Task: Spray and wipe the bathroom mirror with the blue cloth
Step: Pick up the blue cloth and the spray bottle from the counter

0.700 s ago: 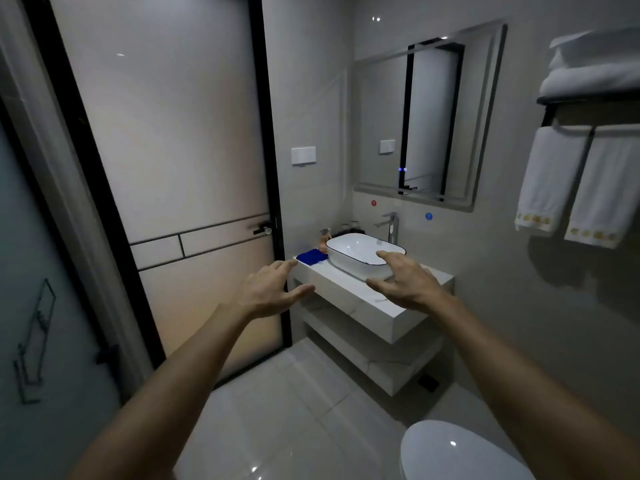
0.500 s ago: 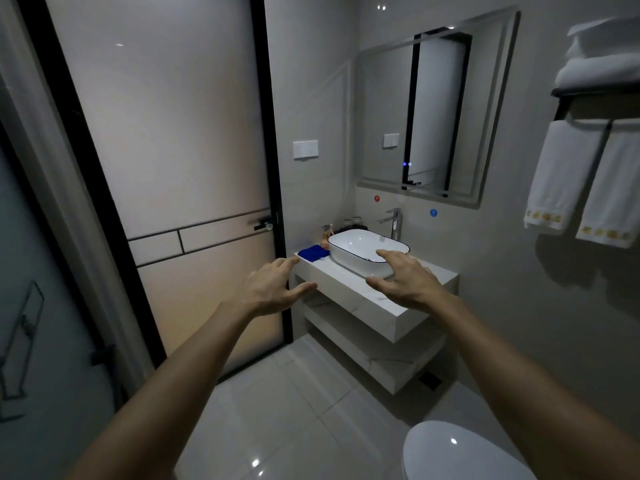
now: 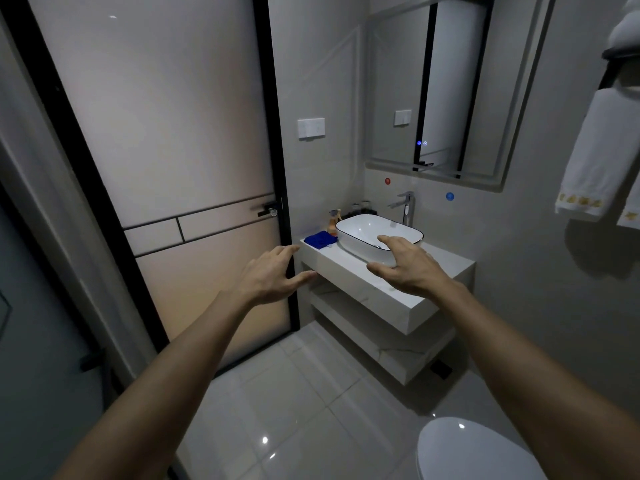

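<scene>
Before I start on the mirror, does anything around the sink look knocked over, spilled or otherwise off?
Nothing stands out. The blue cloth lies on the counter's left end beside the basin, with the spray bottle upright behind it. The mirror hangs straight, and no spill or damage shows. Both hands are empty.

Small tiled bathroom: basin [image 3: 379, 233], wall mirror [image 3: 450, 84], toilet [image 3: 474, 452], hanging towels [image 3: 595, 150].
</scene>
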Motion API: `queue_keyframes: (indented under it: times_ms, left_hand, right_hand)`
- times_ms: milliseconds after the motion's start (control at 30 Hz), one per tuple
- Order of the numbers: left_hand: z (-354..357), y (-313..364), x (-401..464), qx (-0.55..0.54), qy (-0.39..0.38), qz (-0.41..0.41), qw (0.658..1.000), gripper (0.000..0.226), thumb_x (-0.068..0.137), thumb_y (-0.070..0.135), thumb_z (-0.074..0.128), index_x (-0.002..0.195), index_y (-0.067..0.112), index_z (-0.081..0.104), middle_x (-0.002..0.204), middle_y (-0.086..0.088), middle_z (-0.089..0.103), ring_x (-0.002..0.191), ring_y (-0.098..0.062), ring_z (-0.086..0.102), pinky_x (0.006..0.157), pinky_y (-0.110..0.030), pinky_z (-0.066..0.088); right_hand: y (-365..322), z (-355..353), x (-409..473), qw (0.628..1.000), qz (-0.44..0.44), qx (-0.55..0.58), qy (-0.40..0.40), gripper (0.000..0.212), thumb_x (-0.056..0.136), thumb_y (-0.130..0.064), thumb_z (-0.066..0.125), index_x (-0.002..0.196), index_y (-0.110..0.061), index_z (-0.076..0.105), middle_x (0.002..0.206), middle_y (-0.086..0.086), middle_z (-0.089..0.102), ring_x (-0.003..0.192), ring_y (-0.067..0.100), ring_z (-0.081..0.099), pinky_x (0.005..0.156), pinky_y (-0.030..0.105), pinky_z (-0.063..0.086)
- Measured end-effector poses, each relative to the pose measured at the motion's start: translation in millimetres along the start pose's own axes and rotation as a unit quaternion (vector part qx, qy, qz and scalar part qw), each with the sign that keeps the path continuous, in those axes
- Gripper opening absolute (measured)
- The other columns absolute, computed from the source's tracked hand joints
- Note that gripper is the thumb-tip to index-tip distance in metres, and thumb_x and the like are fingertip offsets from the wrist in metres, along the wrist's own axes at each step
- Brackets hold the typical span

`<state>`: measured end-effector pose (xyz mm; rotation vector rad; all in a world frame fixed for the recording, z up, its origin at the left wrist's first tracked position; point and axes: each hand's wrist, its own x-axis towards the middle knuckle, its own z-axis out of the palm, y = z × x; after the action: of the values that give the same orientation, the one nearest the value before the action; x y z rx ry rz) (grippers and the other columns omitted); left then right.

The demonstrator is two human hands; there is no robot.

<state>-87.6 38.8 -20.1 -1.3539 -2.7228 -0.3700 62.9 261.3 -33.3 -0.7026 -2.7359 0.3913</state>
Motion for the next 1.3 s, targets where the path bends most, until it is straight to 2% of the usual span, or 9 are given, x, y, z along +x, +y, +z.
queue_keyframes:
  times_ms: [300,633,967,1300]
  left_hand:
    - [19.6,-33.9,29.5,-0.046,-0.004,-0.017,0.999,0.08,0.091,0.065,0.048,0.154,0.02,0.026,0.159,-0.006,0.033,0.141,-0.024,0.039,0.109,-0.05,0.042]
    - [30.0,-28.8,70.2,-0.059,0.015,0.004,0.998,0.075,0.093,0.059,0.051,0.152,0.019,0.029,0.157,-0.006,0.037,0.14,-0.023,0.04,0.11,-0.049,0.041]
    - [60.0,-32.0,168.1,-0.06,0.008,-0.01,0.998,0.075,0.092,0.06,0.051,0.152,0.02,0.029,0.158,-0.006,0.036,0.141,-0.023,0.04,0.11,-0.049,0.041]
    - [97.3,-54.0,243.7,-0.104,0.013,-0.041,0.994,0.077,0.09,0.06,0.054,0.152,0.02,0.03,0.157,-0.005,0.037,0.141,-0.022,0.04,0.11,-0.05,0.041]
  right_hand:
    - [-9.4,27.8,26.0,1.0,0.019,0.01,-0.005,0.073,0.094,-0.056,0.053,0.154,-0.025,0.025,0.159,0.003,0.031,0.14,0.026,0.037,0.11,0.054,0.04]
    - [4.4,45.5,69.5,1.0,0.007,0.021,-0.011,0.073,0.094,-0.056,0.053,0.154,-0.025,0.025,0.159,0.003,0.031,0.139,0.025,0.037,0.109,0.052,0.041]
    - [50.3,51.4,165.4,0.999,-0.009,0.03,-0.012,0.072,0.094,-0.055,0.055,0.153,-0.024,0.027,0.16,0.003,0.03,0.142,0.026,0.035,0.113,0.053,0.036]
    - [80.5,65.2,257.5,0.998,-0.045,0.039,-0.027,0.067,0.096,-0.051,0.053,0.153,-0.025,0.029,0.159,-0.001,0.032,0.138,0.023,0.04,0.11,0.048,0.037]
